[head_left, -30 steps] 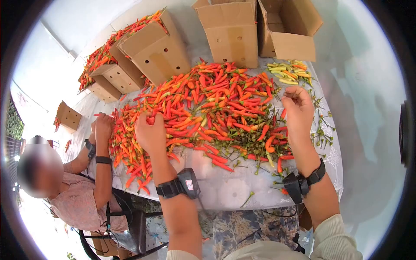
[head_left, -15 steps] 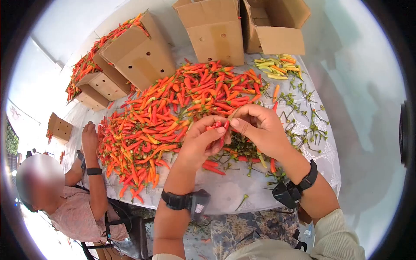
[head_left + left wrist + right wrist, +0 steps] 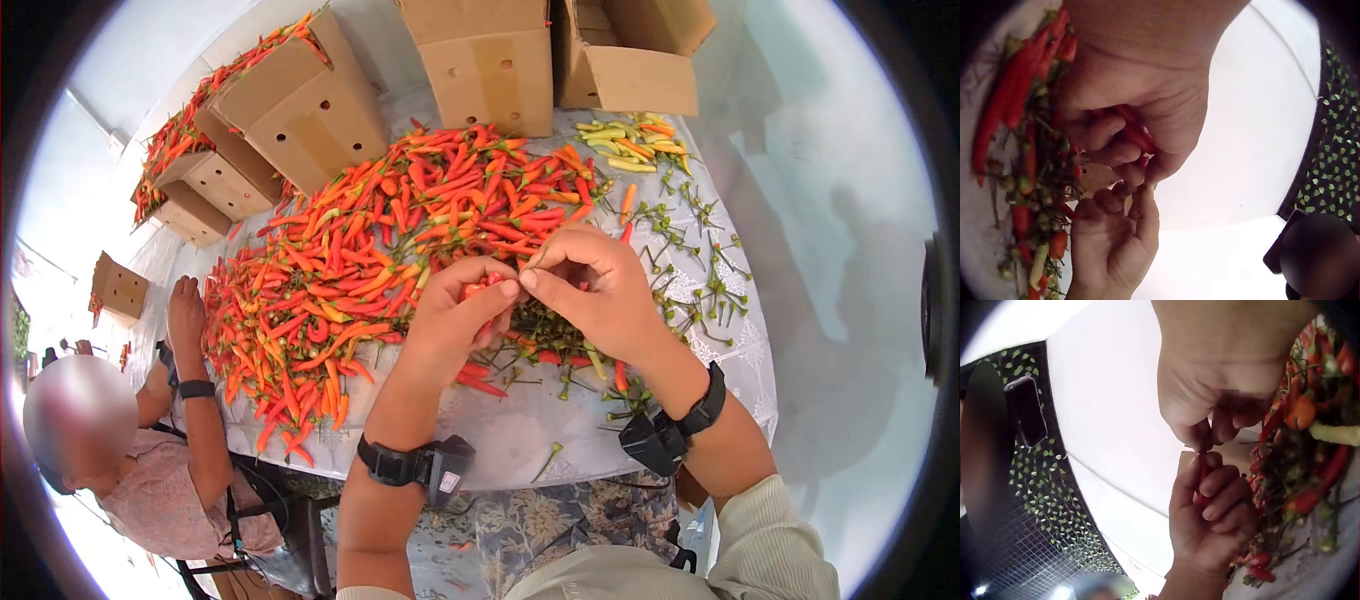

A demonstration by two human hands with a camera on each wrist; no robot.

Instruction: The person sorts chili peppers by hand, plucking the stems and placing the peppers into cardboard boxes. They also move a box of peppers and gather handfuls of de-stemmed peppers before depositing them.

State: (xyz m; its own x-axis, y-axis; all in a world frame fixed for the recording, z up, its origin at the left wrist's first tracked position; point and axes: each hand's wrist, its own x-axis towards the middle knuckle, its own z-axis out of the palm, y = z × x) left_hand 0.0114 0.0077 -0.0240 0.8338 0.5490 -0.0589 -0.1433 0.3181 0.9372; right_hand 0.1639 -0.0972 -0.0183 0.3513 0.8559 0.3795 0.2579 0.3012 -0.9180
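My left hand is curled round a few red chilies, which show between its fingers in the left wrist view. Opposite it, my right hand pinches the stem end of one red chili, and the two hands meet at their fingertips. The chili's lower part lies in the left fingers. Both hands are over the near side of a wide heap of red and orange chilies. Green stems and a few chilies lie beneath them, partly hidden by the hands.
Loose green stems are scattered to the right, below a small pile of yellow chilies. Cardboard boxes line the back; those at left hold red chilies. Another person sits at left, a hand at the heap's edge.
My hands were apart, left over the heap and right beside the stems; they have come together in front of me. The right now pinches a chili held in the left.
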